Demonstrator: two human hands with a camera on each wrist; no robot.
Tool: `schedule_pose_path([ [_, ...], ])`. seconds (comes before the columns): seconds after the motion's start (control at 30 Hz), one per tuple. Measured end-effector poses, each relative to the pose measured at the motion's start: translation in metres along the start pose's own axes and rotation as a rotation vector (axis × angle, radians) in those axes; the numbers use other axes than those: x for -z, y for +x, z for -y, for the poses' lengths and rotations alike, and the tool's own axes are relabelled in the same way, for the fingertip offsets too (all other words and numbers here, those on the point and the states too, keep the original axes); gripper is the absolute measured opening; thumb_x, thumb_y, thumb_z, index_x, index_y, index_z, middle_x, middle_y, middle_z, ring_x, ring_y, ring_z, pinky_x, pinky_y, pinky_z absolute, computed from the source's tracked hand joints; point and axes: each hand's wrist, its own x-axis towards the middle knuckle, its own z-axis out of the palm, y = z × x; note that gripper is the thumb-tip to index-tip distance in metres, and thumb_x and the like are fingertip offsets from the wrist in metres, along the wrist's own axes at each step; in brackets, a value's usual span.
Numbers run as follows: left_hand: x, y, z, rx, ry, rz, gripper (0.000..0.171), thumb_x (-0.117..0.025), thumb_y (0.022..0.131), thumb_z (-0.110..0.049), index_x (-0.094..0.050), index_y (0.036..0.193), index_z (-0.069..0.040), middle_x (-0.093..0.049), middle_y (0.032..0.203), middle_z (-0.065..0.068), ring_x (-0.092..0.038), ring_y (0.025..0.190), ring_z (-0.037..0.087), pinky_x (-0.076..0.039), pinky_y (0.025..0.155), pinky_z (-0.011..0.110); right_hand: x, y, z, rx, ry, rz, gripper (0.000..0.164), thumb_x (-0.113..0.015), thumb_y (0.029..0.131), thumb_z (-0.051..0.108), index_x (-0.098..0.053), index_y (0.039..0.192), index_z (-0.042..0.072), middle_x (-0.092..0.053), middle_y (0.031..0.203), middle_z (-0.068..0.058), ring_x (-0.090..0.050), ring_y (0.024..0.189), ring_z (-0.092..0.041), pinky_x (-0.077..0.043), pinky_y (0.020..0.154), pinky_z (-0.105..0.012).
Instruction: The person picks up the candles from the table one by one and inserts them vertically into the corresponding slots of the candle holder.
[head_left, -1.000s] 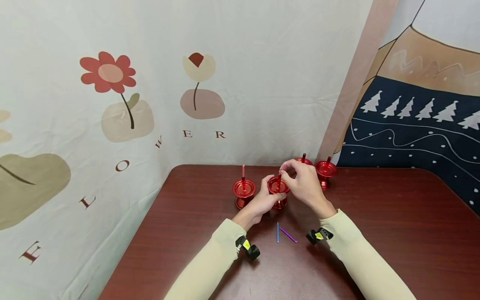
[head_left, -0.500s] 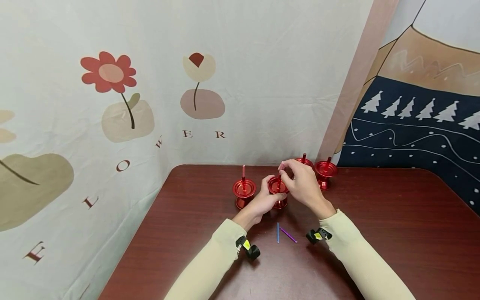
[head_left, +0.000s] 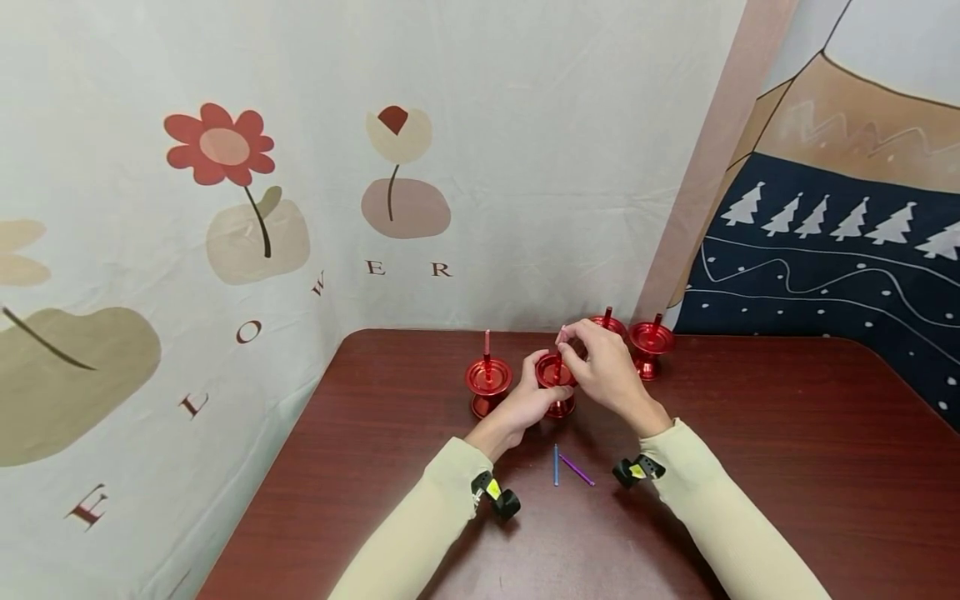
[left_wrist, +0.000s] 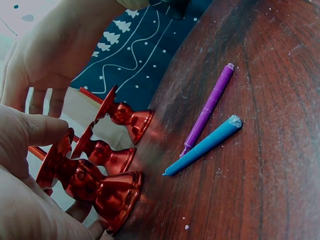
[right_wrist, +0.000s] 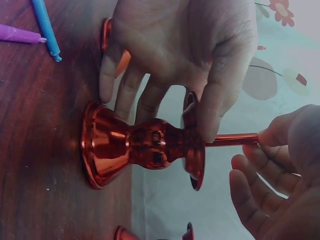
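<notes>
A shiny red metal candle holder [head_left: 558,407] stands upright on the table, its dish topped by a thin tube [right_wrist: 231,140]. My left hand [head_left: 523,407] grips this holder, with the thumb on the dish and the fingers behind it. At the tube's top my right hand [head_left: 609,367] pinches a pale pink candle [head_left: 562,332] between thumb and fingertips; the fingers hide most of it. To the left, a second red holder [head_left: 487,404] carries an upright pink candle [head_left: 487,342]. A blue candle [left_wrist: 205,145] and a purple candle [left_wrist: 210,107] lie on the table near my wrists.
Two more red holders stand at the back right: one [head_left: 651,337] in plain sight, the other [head_left: 608,318] partly behind my right hand. The brown table [head_left: 787,450] ends at a white flower-printed cloth [head_left: 525,167] and a dark tree-printed cloth [head_left: 825,283].
Both hands keep almost the same place at the holder. The left part of the printed cloth has shifted slightly to the right in the head view.
</notes>
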Motion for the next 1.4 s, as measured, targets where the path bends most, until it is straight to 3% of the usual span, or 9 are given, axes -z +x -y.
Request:
schedule_pose_path([
  [0.27,0.000,0.000,-0.001,-0.002,0.009,-0.001,0.082,-0.074,0.100,-0.015,-0.026,0.166,-0.014,-0.053,0.154,0.020,-0.050,0.145,0.037,-0.027,0.126,0.058,0.002,-0.001,-0.003,-0.006,0.041,0.013,0.005,-0.073,0.101,0.002,-0.076,0.105,0.004,-0.077,0.107,-0.013,-0.068,0.092,-0.029,-0.056,0.080,-0.046],
  [0.47,0.000,0.000,-0.001,-0.009,0.017,-0.012,0.082,-0.075,0.101,-0.015,-0.026,0.167,-0.012,-0.052,0.155,0.021,-0.051,0.144,0.037,-0.028,0.126,0.058,0.007,-0.001,-0.011,0.000,0.095,0.035,0.008,-0.078,0.099,0.002,-0.077,0.107,0.004,-0.078,0.105,-0.010,-0.070,0.092,-0.025,-0.058,0.078,-0.041],
  [0.73,0.000,0.000,0.000,0.000,0.059,-0.039,0.082,-0.076,0.101,-0.019,-0.029,0.168,-0.014,-0.050,0.158,0.023,-0.050,0.146,0.039,-0.030,0.126,0.059,0.026,-0.002,-0.025,-0.168,0.108,0.028,0.011,-0.076,0.102,0.007,-0.079,0.112,0.004,-0.080,0.107,-0.013,-0.073,0.091,-0.029,-0.058,0.081,-0.037],
  [1.0,0.000,0.001,0.003,0.002,0.087,-0.057,0.081,-0.078,0.100,-0.021,-0.032,0.167,-0.017,-0.051,0.158,0.022,-0.049,0.147,0.039,-0.032,0.124,0.059,0.040,-0.007,-0.044,-0.319,0.079,-0.068,0.015,-0.070,0.106,0.013,-0.079,0.114,0.003,-0.079,0.107,-0.017,-0.066,0.093,-0.028,-0.050,0.081,-0.029],
  [1.2,0.000,0.000,0.002,0.011,0.130,-0.076,0.081,-0.078,0.101,-0.024,-0.033,0.167,-0.020,-0.050,0.159,0.021,-0.050,0.146,0.038,-0.035,0.123,0.060,0.043,-0.011,-0.055,-0.374,0.045,-0.118,0.018,-0.069,0.105,0.011,-0.077,0.116,0.000,-0.076,0.112,-0.020,-0.068,0.098,-0.034,-0.050,0.082,-0.027],
  [1.4,0.001,0.000,0.000,0.009,0.158,-0.089,0.081,-0.078,0.101,-0.026,-0.032,0.168,-0.020,-0.049,0.160,0.021,-0.050,0.145,0.038,-0.037,0.121,0.060,0.039,-0.013,-0.063,-0.378,-0.008,-0.060,0.029,-0.073,0.102,0.012,-0.075,0.128,-0.003,-0.071,0.119,-0.023,-0.069,0.093,-0.035,-0.053,0.075,-0.031],
])
